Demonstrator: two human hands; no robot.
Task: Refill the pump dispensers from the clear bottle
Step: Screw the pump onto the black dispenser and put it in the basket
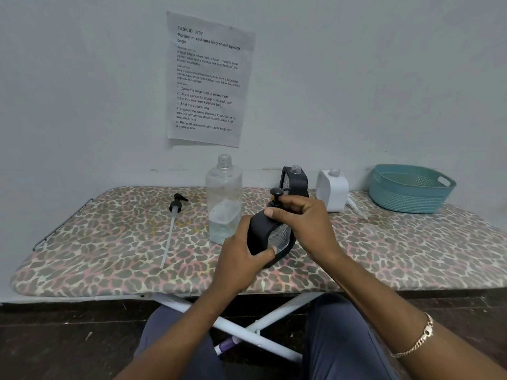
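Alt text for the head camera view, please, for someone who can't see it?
Two hands hold a black pump dispenser at a leopard-print board: the left hand grips its body, the right hand holds its pump head. Behind stand an uncapped clear bottle, a second black dispenser and a white dispenser, both pumpless; a loose pump lies left.

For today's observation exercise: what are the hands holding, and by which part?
The left hand grips the black dispenser by its body; the right hand grips its pump at the collar.

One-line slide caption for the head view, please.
The left hand grips a black dispenser while the right hand holds its pump, beside the uncapped clear bottle on a leopard-print board.
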